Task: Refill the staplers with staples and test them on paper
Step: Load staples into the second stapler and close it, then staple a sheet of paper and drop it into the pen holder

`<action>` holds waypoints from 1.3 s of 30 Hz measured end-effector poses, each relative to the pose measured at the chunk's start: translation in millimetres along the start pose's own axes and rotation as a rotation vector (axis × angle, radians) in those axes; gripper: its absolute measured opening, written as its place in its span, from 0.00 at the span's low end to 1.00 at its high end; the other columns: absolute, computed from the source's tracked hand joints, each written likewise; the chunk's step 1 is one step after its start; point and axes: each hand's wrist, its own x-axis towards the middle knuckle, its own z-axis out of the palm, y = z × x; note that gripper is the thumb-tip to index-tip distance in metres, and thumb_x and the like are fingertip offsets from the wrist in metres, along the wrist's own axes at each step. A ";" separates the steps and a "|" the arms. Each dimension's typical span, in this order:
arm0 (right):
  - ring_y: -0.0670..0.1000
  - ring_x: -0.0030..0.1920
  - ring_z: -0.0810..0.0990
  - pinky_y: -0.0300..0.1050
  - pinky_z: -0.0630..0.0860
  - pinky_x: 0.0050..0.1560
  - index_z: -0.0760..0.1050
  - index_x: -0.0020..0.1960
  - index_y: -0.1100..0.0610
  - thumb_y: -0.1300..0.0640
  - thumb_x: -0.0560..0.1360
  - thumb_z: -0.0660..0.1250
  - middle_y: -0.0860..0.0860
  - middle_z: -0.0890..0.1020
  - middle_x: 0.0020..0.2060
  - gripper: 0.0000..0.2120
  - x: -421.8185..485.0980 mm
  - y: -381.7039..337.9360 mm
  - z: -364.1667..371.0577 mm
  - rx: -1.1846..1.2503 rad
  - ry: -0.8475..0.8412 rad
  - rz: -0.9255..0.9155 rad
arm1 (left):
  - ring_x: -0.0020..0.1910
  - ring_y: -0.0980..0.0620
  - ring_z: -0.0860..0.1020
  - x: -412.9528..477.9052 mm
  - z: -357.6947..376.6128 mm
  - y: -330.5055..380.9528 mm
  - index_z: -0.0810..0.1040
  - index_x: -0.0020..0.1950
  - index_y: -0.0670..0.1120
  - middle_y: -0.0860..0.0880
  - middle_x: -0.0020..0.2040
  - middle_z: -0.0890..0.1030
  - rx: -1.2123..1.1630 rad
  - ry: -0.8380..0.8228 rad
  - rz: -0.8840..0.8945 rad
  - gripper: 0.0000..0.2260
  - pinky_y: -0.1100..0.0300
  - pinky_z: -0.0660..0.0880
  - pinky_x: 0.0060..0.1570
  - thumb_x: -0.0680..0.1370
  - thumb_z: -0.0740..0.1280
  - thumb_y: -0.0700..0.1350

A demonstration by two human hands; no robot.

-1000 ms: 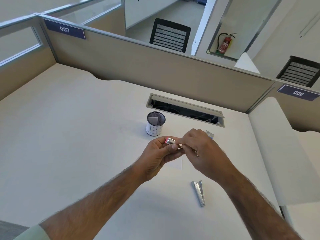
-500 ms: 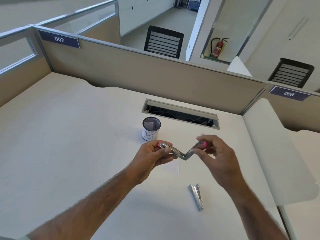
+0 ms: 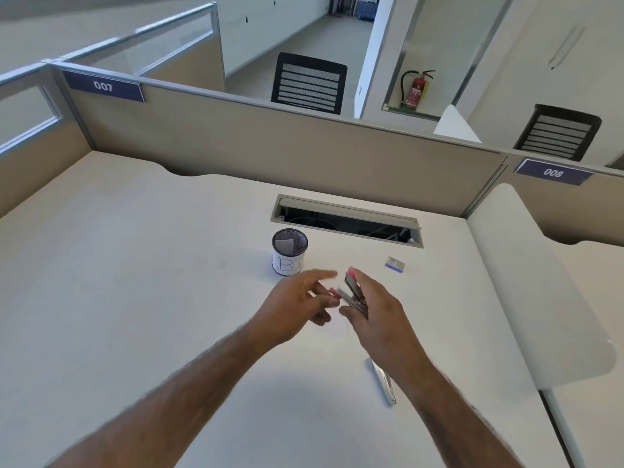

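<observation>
A small metal stapler with pink ends [image 3: 354, 293] is swung open into a narrow V above the desk. My right hand [image 3: 374, 315] grips its upper arm and hinge. My left hand [image 3: 297, 298] is just left of it with the forefinger stretched straight; the lower pink end lies by my thumb tip, and the blur hides whether they touch. A second, silver stapler [image 3: 383, 383] lies on the desk beside my right forearm. A small box of staples [image 3: 395, 264] sits to the right, beyond my hands. A white slip of paper [image 3: 337, 327] lies under my hands.
A black mesh cup with a white label [image 3: 289, 253] stands just behind my left hand. An open cable hatch [image 3: 347, 219] is set into the desk behind it. Beige partitions [image 3: 270, 143] wall the desk at the back and left.
The pink stapler went from closed to pulled open between both hands. Now it is folded to a narrow V in my right hand, and my left hand's fingers have loosened.
</observation>
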 end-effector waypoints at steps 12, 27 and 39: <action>0.50 0.54 0.79 0.42 0.75 0.53 0.70 0.71 0.53 0.58 0.79 0.68 0.49 0.79 0.56 0.22 -14.9 4.5 10.0 -0.095 -0.063 -0.014 | 0.41 0.62 0.84 13.2 -18.0 6.5 0.79 0.70 0.53 0.63 0.42 0.84 0.494 -0.204 0.201 0.20 0.70 0.79 0.45 0.81 0.69 0.36; 0.54 0.43 0.82 0.50 0.77 0.40 0.70 0.56 0.49 0.46 0.78 0.67 0.47 0.83 0.43 0.12 -36.6 15.6 50.4 -0.071 0.153 0.290 | 0.39 0.57 0.84 21.5 1.2 -36.2 0.82 0.66 0.50 0.56 0.41 0.86 0.400 -0.190 0.127 0.18 0.65 0.80 0.46 0.78 0.69 0.35; 0.54 0.53 0.80 0.48 0.76 0.52 0.71 0.56 0.55 0.48 0.78 0.67 0.51 0.79 0.51 0.13 -50.1 57.1 136.0 -0.046 0.051 0.589 | 0.82 0.52 0.56 15.4 29.0 -157.4 0.63 0.81 0.53 0.54 0.83 0.60 0.843 -0.105 0.054 0.23 0.57 0.54 0.79 0.85 0.61 0.51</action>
